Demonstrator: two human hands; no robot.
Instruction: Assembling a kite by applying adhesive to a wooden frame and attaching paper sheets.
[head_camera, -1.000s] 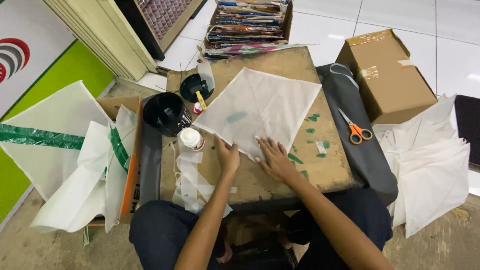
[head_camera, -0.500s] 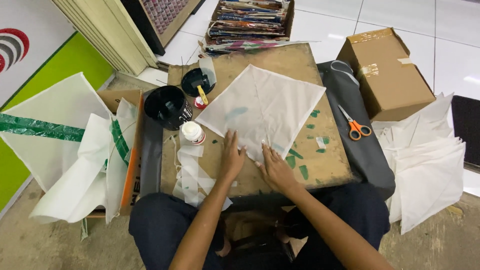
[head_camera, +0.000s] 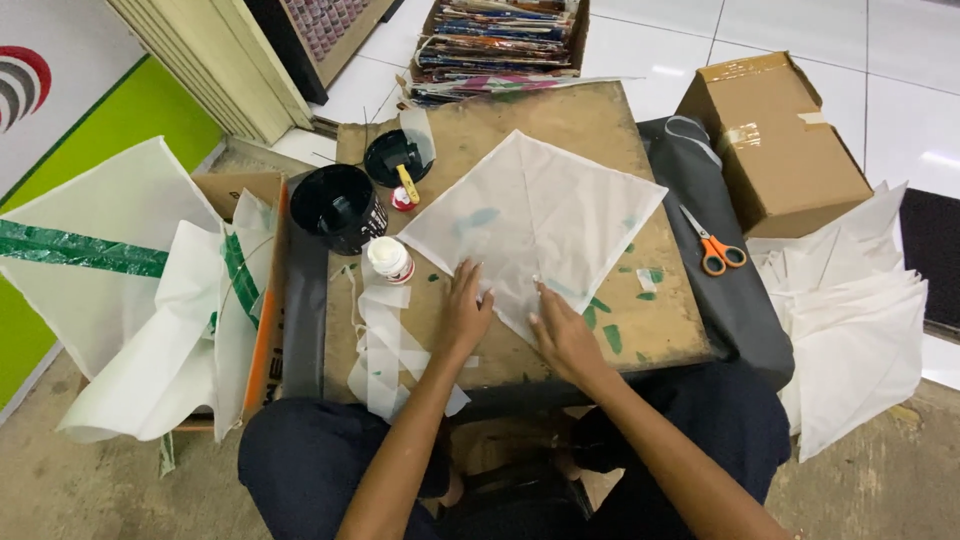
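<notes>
A white diamond-shaped sheet of thin paper (head_camera: 540, 215) lies flat on a brown wooden board (head_camera: 570, 115). My left hand (head_camera: 465, 312) rests with spread fingers on the sheet's near left edge. My right hand (head_camera: 562, 335) presses on its near corner, fingertips on the paper. Neither hand grips anything. A small white bottle (head_camera: 389, 259) stands just left of my left hand, and white paper strips (head_camera: 385, 345) lie below it.
A black cup (head_camera: 342, 207) and a black lid with a small red-tipped tube (head_camera: 400, 160) sit at the board's left. Orange scissors (head_camera: 712, 243) lie on a dark case at right. A cardboard box (head_camera: 775, 140) and stacked white sheets (head_camera: 850, 330) are further right.
The sheet has shifted slightly, and both hands have slid along its near edges toward the near corner.
</notes>
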